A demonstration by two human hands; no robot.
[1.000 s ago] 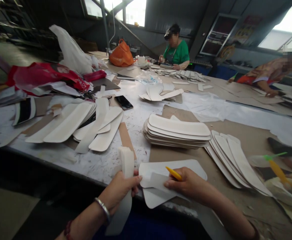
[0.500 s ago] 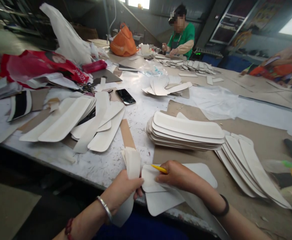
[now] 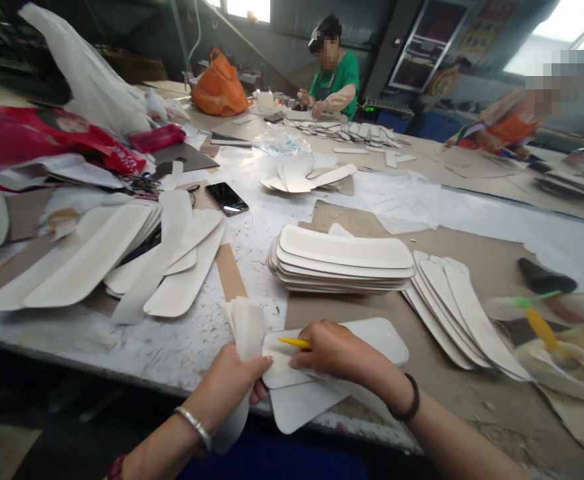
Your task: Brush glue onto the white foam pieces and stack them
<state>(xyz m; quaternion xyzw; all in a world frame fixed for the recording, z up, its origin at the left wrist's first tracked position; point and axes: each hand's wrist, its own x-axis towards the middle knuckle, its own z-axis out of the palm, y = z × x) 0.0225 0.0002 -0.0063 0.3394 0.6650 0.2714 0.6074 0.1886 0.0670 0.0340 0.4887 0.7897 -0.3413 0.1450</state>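
Nearest, the left hand is closed on a small sheaf of pale strips, thumb across the front and fingers curled behind, the ends sticking up above the grip and hanging below it; the thumb tip reaches to the end of a white piece. The right hand lies over that piece, fingers bent in and pinched round a yellow pointed tool, its tip toward the left hand; this hand has just drawn closer to the left one, so both are now at the same end of the piece. The piece lies at the near edge of the table, overlapping a lower white piece; beyond are a neat stack of white pieces on brown sheeting, and, right beside it, a fanned row; a looser pile lies to the left, with a tan strip nearer the middle; toward the right edge a yellow handle leans in a pale container; farther back are a phone, a red bag and an orange bag; at the far side one person in green and another in orange bend over the table.
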